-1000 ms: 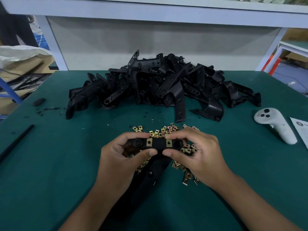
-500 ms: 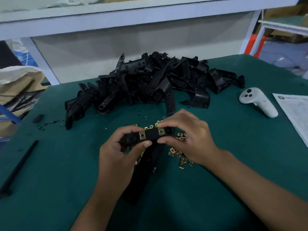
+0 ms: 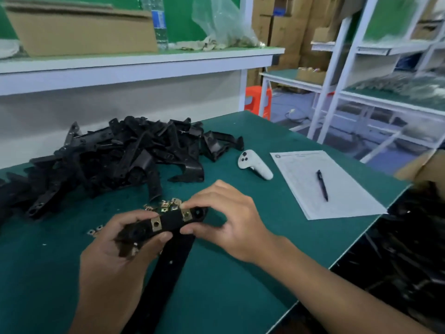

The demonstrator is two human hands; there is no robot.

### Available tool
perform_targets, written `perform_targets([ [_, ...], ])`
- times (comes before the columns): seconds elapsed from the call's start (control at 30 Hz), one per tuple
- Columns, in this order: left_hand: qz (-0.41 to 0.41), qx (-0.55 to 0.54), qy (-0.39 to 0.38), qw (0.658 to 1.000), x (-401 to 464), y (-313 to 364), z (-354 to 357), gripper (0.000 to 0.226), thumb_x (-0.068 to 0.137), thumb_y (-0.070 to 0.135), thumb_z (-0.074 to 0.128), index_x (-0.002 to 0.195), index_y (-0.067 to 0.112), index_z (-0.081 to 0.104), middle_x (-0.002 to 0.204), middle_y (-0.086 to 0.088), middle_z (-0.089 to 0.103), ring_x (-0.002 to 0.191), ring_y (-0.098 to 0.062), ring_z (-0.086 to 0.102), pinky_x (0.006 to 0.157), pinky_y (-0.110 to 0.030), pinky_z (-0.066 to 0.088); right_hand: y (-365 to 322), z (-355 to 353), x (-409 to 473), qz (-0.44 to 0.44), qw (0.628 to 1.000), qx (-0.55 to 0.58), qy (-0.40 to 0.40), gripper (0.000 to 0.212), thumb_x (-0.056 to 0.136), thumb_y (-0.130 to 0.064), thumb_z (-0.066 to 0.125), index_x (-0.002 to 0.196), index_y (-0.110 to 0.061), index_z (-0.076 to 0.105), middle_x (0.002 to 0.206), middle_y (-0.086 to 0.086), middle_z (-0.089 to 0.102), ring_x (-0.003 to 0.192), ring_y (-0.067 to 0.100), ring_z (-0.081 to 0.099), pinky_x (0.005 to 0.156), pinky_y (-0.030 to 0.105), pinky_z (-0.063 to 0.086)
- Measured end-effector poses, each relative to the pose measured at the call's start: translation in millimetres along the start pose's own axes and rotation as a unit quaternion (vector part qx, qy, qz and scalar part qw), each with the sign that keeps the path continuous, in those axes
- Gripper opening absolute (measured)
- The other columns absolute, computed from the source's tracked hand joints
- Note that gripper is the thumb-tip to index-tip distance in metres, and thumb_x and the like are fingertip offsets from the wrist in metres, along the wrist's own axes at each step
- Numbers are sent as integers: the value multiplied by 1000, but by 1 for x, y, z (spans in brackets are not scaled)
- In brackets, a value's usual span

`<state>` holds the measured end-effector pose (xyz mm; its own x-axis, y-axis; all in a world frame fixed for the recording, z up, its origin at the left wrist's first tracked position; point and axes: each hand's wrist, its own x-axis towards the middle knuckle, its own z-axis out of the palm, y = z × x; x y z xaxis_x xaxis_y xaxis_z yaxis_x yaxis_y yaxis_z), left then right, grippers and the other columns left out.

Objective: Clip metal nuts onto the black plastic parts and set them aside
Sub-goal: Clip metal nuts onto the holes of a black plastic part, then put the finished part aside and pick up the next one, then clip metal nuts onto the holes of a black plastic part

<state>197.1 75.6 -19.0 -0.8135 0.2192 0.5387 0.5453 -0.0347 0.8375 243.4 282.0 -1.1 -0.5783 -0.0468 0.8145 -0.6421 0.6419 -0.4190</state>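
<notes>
The view has swung right; both hands' grip, left hand (image 3: 113,251) and right hand (image 3: 231,220), pinches the black plastic part (image 3: 168,221).

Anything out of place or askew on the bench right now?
Nothing looks wrong. The held black part carries two metal nuts seated flat. Loose nuts lie scattered and the black pile is jumbled, which fits the job. A white controller sits beside the paper.
</notes>
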Motion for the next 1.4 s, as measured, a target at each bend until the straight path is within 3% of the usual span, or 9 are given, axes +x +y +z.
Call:
perform_targets([
  [0.13, -5, -14, -36, 999, -3, 11, 37, 34, 63, 57, 78, 94, 45, 70, 94, 17, 72, 79, -2, 68, 67, -17, 55, -12, -44, -22, 41, 998, -36, 24, 31, 81, -20, 84, 107, -7, 74, 102, -3, 70, 92, 5, 59, 86, 22, 45],
  [0.57, 147, -42, -268, 951, -67, 95, 237, 27, 82, 51, 75, 101, 37, 62, 113, 21, 60, 112, 7, 55, 94, -3, 34, -96, -240, -153, 212, 910, -331, 130, 31, 88, -25, 77, 115, -10, 72, 115, 6, 61, 115, 11, 58, 101, 27, 44],
  [0.67, 170, -25, -316, 933, -85, 98, 270, 32, 83, 43, 73, 110, 30, 64, 124, 16, 54, 119, -6, 53, 103, -22, 40, -108, -265, -183, 258, 877, -387, 119, 32, 93, -34, 70, 119, -17, 70, 122, 0, 57, 123, 7, 52, 105, 24, 40],
  [0.77, 150, 47, -385, 909, -100, 87, 282, 66, 84, 61, 62, 144, 39, 43, 153, 16, 34, 140, -12, 34, 114, -37, 32, -114, -279, -211, 355, 828, -417, 122, 42, 98, -44, 63, 135, -24, 59, 137, -6, 49, 136, 8, 43, 114, 32, 38],
  [0.9, 166, 60, -327, 928, -86, 60, 257, 31, 90, 62, 56, 114, 43, 60, 134, 24, 51, 120, 5, 43, 105, -31, 33, -107, -277, -226, 422, 795, -397, 181, 28, 91, -47, 61, 116, -37, 65, 129, -19, 52, 126, 0, 50, 103, 38, 47],
  [0.97, 162, 74, -282, 943, -71, 48, 231, 17, 91, 55, 61, 93, 38, 65, 118, 24, 60, 110, 3, 54, 102, -28, 34, -95, -266, -222, 411, 804, -397, 164, 9, 88, -34, 68, 96, -39, 69, 120, -21, 57, 115, -4, 56, 98, 24, 45],
  [1.07, 121, 121, -224, 959, -47, 25, 176, 11, 91, 48, 56, 86, 38, 59, 109, 27, 62, 107, 3, 56, 100, -22, 32, -66, -232, -201, 392, 839, -352, 136, 25, 81, -22, 81, 78, -42, 68, 110, -20, 63, 104, -8, 59, 88, 2, 36],
  [1.2, 27, 180, -114, 977, -14, -8, 77, 29, 99, 55, 40, 90, 35, 58, 100, 23, 62, 99, 0, 58, 85, -37, 46, -29, -157, -142, 351, 899, -240, 105, 20, 81, -50, 66, 72, -34, 60, 102, -20, 64, 96, -6, 60, 80, 4, 38],
  [1.4, -82, 280, 69, 954, 2, -56, -55, 59, 99, 67, 28, 76, 27, 63, 73, 5, 62, 71, -7, 58, 61, -36, 43, 26, -30, -38, 304, 949, -68, -46, 33, 98, -55, 51, 77, -31, 58, 96, -13, 61, 89, 7, 59, 71, 15, 40],
])
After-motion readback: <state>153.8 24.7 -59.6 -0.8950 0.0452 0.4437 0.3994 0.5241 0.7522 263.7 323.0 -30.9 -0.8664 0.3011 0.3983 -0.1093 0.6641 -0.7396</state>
